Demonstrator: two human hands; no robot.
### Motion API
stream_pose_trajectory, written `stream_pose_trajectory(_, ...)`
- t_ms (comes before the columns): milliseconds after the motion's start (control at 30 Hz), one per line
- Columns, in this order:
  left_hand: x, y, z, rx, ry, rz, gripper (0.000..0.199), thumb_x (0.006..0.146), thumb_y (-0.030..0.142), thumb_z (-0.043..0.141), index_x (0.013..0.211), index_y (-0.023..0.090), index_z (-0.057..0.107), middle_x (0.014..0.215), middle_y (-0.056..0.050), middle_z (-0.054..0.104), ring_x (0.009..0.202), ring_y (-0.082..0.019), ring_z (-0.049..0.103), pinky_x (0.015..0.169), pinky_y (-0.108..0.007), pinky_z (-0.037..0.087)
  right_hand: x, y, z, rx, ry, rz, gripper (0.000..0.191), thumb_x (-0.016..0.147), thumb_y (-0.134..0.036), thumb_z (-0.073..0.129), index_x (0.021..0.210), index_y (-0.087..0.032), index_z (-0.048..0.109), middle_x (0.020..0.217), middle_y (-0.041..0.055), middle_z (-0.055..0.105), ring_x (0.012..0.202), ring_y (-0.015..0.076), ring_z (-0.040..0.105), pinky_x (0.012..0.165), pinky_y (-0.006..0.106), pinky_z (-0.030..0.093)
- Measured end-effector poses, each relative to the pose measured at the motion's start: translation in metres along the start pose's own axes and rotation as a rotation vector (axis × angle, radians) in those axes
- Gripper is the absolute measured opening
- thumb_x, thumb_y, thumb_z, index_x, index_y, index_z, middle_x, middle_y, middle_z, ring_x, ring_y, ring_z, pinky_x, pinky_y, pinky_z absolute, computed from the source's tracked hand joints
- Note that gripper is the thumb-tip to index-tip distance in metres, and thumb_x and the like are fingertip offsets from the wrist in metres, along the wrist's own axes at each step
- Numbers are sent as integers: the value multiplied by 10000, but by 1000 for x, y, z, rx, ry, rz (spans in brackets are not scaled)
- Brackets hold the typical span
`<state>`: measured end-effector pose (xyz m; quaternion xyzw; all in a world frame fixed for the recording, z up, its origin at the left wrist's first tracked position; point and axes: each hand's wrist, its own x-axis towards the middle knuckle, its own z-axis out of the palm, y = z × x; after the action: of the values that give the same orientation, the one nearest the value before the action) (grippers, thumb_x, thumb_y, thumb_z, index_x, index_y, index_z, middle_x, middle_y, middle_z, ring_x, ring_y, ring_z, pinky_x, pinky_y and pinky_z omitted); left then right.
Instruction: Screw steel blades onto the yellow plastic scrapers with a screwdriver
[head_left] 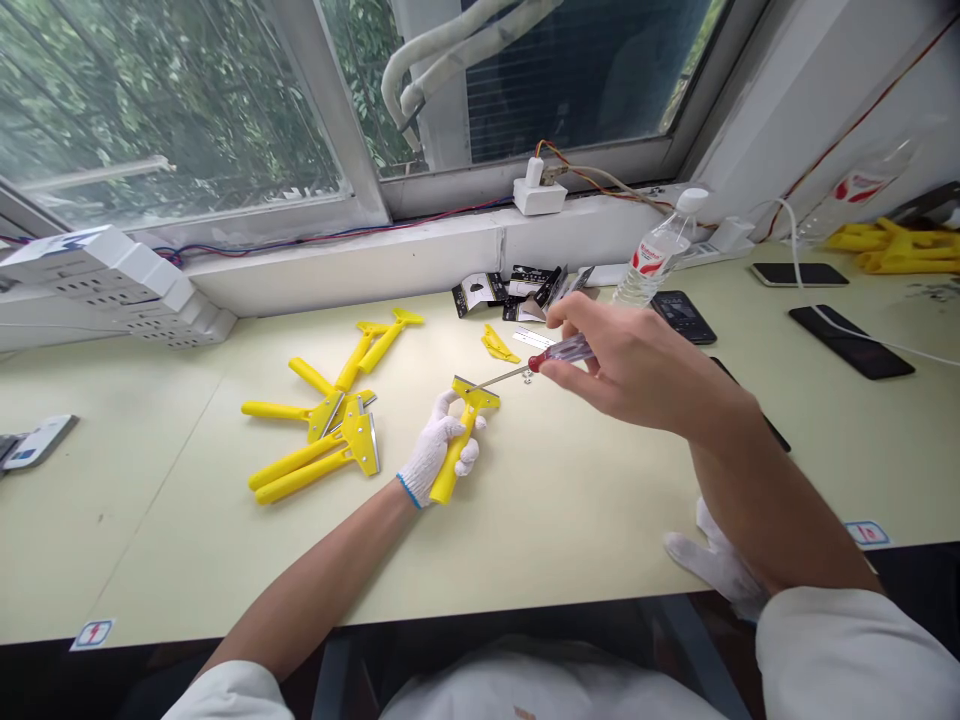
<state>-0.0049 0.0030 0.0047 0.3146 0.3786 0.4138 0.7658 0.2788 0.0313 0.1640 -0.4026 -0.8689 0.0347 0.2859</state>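
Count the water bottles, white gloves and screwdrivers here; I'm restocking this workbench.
Water bottles: 2
White gloves: 2
Screwdrivers: 1
Total: 5

Worn items: one white knit work glove [439,450] with blue cuff edging, on the left grip [442,445]; right grip [637,365] ungloved. White sleeves [840,650] ending above the forearms; matching white top [547,690].

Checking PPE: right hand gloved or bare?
Bare: skin shows across the right hand, which holds a screwdriver; a white glove lies beneath the forearm.
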Motion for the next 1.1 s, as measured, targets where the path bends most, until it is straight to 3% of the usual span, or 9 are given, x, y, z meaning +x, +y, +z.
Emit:
stream_pose_trajectory(100, -2, 0, 3, 30, -1, -2, 681, 805, 207, 612, 1429, 359, 386, 1075, 0, 629, 472, -75, 523, 363, -181, 423, 1, 5, -9, 112, -47, -88, 76, 1014, -273, 619, 1076, -243, 587, 1032, 77, 708, 781, 234, 631, 710, 366, 470)
stream_pose_trajectory(300, -1, -2, 3, 40, 3, -1, 716, 786, 197, 610, 1444, 362, 382, 1086, -6, 627, 454, -86, 532, 352, -207, 428, 2, 2, -3, -9, 89, 17, 161, 1050, -397, 656, 987, -250, 646, 704, -13, 669, 566, 191, 556, 618, 345, 390)
stream_pose_trajectory(433, 2, 0, -1, -15, 30, -11, 742, 780, 191, 613, 1458, 371, 371, 1084, -4, 617, 472, -79, 523, 358, -186, 408, 1, 0, -3, 109, -58, -116, 93, 1072, -339, 601, 1106, -253, 611, 1020, 69, 742, 763, 228, 667, 692, 359, 483)
stream_pose_trajectory(500, 1, 0, 0, 6, 23, -7, 743, 780, 194, 610, 1460, 370, 369, 1082, -5, 622, 461, -85, 524, 352, -200, 417, 2, 0, -3, 170, -60, -200, 83, 1099, -305, 534, 1072, -257, 597, 1096, 89, 715, 851, 234, 680, 752, 367, 511)
stream_pose_trajectory(700, 0, 1, 3, 50, 34, -1, 711, 799, 203, 616, 1454, 351, 384, 1068, -9, 630, 474, -90, 538, 359, -200, 430, 0, -4, 8, -62, 132, -4, 223, 1069, -445, 660, 988, -242, 617, 705, -4, 644, 562, 185, 520, 597, 345, 356)
stream_pose_trajectory(767, 0, 1, 1, 17, 43, -4, 720, 795, 204, 620, 1456, 355, 380, 1066, -6, 626, 483, -80, 534, 363, -179, 418, 0, -4, 6, -44, 51, 5, 189, 1059, -426, 665, 1065, -242, 621, 797, 18, 694, 596, 197, 550, 613, 348, 387)
stream_pose_trajectory(900, 1, 1, 0, 34, 20, -13, 734, 783, 205, 617, 1458, 361, 374, 1070, -5, 630, 466, -86, 532, 353, -196, 430, 2, 1, -3, 140, -41, -149, 59, 1073, -297, 574, 1109, -263, 606, 1122, 91, 721, 836, 240, 669, 730, 375, 503)
stream_pose_trajectory(967, 0, 1, 1, 59, 19, -13, 735, 778, 206, 612, 1456, 357, 372, 1068, -6, 634, 458, -89, 532, 349, -202, 431, 2, 2, -2, 131, -7, -173, 62, 1083, -287, 565, 1081, -265, 622, 1073, 79, 723, 846, 236, 674, 730, 370, 498)
stream_pose_trajectory(1100, 0, 1, 2, 100, 21, -7, 723, 787, 223, 605, 1456, 354, 365, 1061, -3, 641, 455, -90, 536, 356, -206, 436, 2, -1, 11, -41, 132, -41, 173, 1082, -382, 631, 987, -237, 636, 751, 11, 674, 610, 185, 575, 605, 345, 379)
